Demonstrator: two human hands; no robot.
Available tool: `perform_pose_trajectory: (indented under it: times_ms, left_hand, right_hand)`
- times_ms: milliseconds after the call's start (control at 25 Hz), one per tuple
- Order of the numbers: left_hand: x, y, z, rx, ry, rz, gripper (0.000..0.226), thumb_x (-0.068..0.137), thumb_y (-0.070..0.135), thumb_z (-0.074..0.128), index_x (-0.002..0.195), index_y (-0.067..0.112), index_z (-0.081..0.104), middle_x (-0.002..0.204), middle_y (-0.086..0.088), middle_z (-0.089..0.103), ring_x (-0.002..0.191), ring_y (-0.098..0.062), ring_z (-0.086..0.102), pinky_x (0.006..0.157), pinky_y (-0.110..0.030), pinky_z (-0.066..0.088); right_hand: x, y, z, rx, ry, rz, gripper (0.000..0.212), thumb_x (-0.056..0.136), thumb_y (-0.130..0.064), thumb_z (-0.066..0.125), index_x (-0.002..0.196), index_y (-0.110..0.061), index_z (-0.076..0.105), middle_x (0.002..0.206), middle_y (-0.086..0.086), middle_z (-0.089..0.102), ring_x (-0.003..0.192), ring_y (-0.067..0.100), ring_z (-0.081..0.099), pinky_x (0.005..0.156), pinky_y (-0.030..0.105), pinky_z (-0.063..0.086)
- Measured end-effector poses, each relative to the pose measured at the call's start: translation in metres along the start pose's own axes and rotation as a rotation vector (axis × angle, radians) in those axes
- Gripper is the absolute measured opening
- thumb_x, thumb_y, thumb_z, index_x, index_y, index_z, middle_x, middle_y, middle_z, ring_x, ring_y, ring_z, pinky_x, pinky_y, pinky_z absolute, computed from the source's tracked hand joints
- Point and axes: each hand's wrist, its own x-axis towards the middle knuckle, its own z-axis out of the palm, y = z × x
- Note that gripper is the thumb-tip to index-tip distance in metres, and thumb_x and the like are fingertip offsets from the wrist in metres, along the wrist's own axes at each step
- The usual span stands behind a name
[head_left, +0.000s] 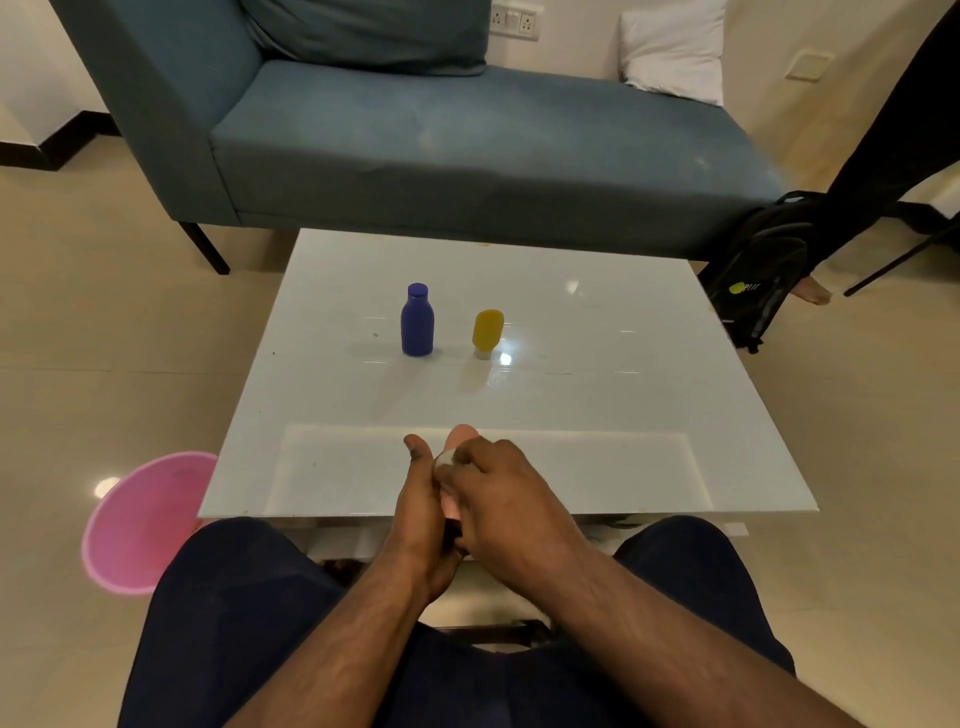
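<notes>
My left hand (418, 512) and my right hand (506, 501) are joined over the near edge of the white table (597, 415). Between them is a pale pink tube-like bottle (461, 435), mostly hidden; its rounded end sticks out past my fingers. My left hand holds its body, thumb pointing up. My right hand's fingers curl over its whitish cap end. Farther back on the table a dark blue bottle (417, 322) stands upright, and a yellow tube (487, 332) stands on its cap to its right.
A pink plastic bin (140, 519) sits on the floor left of the table. A blue-grey couch (441, 130) stands behind the table. A black backpack (758, 270) and another person's leg and bare foot (810, 291) are at the right.
</notes>
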Motion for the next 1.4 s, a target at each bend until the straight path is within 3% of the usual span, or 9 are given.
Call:
perform_pose_trajectory:
  times_ms: [120,280,400,520,600,720,840,1080,1400]
  left_hand:
    - [-0.001,0.001,0.001,-0.010,0.021,-0.004,0.087,0.082,0.085,0.040,0.129,0.016,0.064,0.123,-0.018,0.071,0.114,-0.036,0.068,0.101,-0.053,0.050]
    - [-0.003,0.001,0.008,0.060,0.039,0.030,0.090,0.074,0.089,0.045,0.122,0.016,0.069,0.102,-0.019,0.068,0.077,-0.028,0.062,0.062,-0.035,0.045]
    - [-0.003,0.002,0.004,-0.020,0.029,0.006,0.079,0.088,0.076,0.042,0.129,0.012,0.064,0.119,-0.018,0.073,0.107,-0.033,0.071,0.097,-0.049,0.053]
    - [-0.005,0.003,0.006,0.002,0.014,0.013,0.073,0.091,0.071,0.046,0.129,0.011,0.064,0.121,-0.018,0.072,0.113,-0.033,0.070,0.105,-0.052,0.049]
    - [-0.004,0.002,0.009,0.046,0.031,0.029,0.067,0.092,0.068,0.047,0.127,0.014,0.065,0.108,-0.013,0.075,0.092,-0.026,0.073,0.085,-0.044,0.059]
    - [-0.006,0.004,0.010,0.031,0.049,0.016,0.065,0.093,0.064,0.050,0.129,0.012,0.062,0.092,-0.013,0.065,0.062,-0.019,0.059,0.048,-0.029,0.049]
    - [-0.006,0.005,0.009,0.024,0.055,0.023,0.060,0.096,0.061,0.046,0.125,0.013,0.065,0.094,-0.014,0.071,0.071,-0.023,0.064,0.053,-0.030,0.049]
    - [-0.007,0.004,0.013,0.097,0.092,0.015,0.050,0.100,0.055,0.049,0.119,0.010,0.061,0.078,-0.010,0.064,0.053,-0.018,0.052,0.042,-0.026,0.042]
    - [-0.006,0.006,0.012,0.052,0.111,0.012,0.051,0.098,0.055,0.051,0.123,0.012,0.062,0.085,-0.013,0.072,0.065,-0.021,0.064,0.048,-0.029,0.047]
  right_hand:
    - [-0.012,0.005,-0.003,0.076,-0.017,-0.029,0.031,0.091,-0.016,0.054,0.120,-0.019,0.063,0.119,-0.001,0.056,0.105,0.016,0.046,0.088,0.030,0.046]
    - [0.010,0.020,0.001,0.108,0.095,0.098,0.031,0.090,-0.021,0.058,0.120,-0.021,0.064,0.119,-0.003,0.058,0.108,0.015,0.049,0.093,0.024,0.039]
    - [-0.003,0.007,0.008,0.116,0.087,0.075,0.030,0.091,-0.020,0.054,0.118,-0.020,0.065,0.119,-0.004,0.059,0.108,0.013,0.048,0.093,0.022,0.037]
    - [-0.010,0.016,0.006,0.216,0.116,0.076,0.028,0.089,-0.021,0.053,0.113,-0.020,0.068,0.114,-0.004,0.062,0.105,0.012,0.052,0.092,0.023,0.043]
    - [0.005,0.031,0.006,0.241,0.167,0.155,0.026,0.091,-0.020,0.052,0.111,-0.017,0.069,0.113,-0.003,0.062,0.103,0.010,0.054,0.092,0.022,0.044]
    - [0.021,0.038,0.006,0.265,0.193,0.253,0.024,0.094,-0.017,0.051,0.111,-0.015,0.068,0.111,-0.001,0.062,0.099,0.008,0.055,0.090,0.017,0.042]
    - [0.008,0.030,0.011,0.239,0.165,0.173,0.025,0.092,-0.014,0.051,0.111,-0.015,0.068,0.112,-0.001,0.061,0.104,0.012,0.053,0.094,0.025,0.044]
    - [0.022,0.049,0.002,0.293,0.184,0.300,0.026,0.093,-0.011,0.049,0.109,-0.016,0.069,0.109,-0.001,0.063,0.099,0.009,0.056,0.086,0.014,0.039]
    - [0.005,0.035,0.006,0.314,0.140,0.216,0.025,0.091,-0.011,0.053,0.110,-0.016,0.068,0.109,-0.004,0.060,0.097,0.006,0.054,0.089,0.019,0.045]
